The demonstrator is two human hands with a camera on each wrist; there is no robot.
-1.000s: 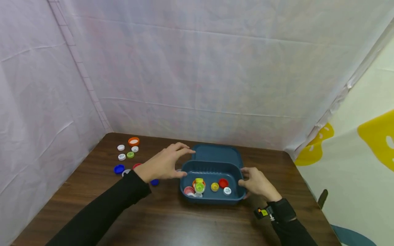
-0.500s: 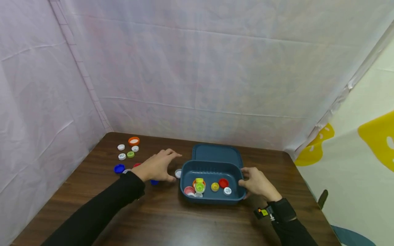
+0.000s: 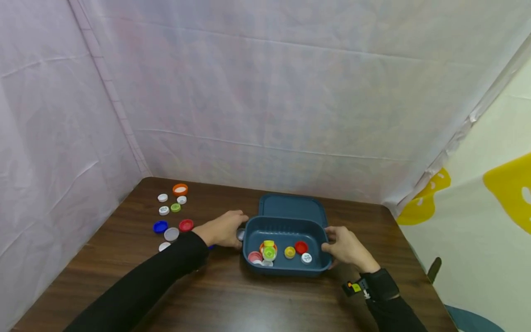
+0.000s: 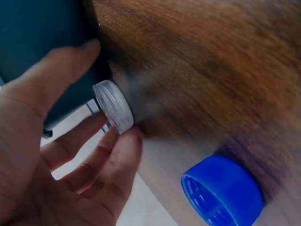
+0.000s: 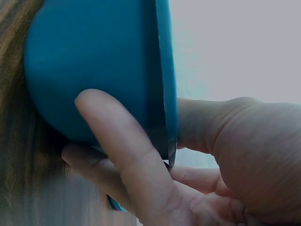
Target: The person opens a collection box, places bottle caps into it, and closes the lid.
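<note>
A dark blue plastic lunch box, its lid laid back behind it, stands on the table with several bottle caps inside. My right hand grips its right wall, with the thumb over the rim and fingers along the outside, as the right wrist view shows. My left hand is at the box's left side, around a clear bottle cap. In the left wrist view the fingertips are right at that cap's edge, while the thumb stands apart from it, near the box wall.
A blue bottle cap lies close to my left hand. Farther left are an orange cap, a red cap, a green cap and several others. A pale cloth wall rises behind the wooden table.
My left hand has moved from over the box's left edge out to the left, then down to the clear cap beside the box. My right hand keeps its hold on the box.
</note>
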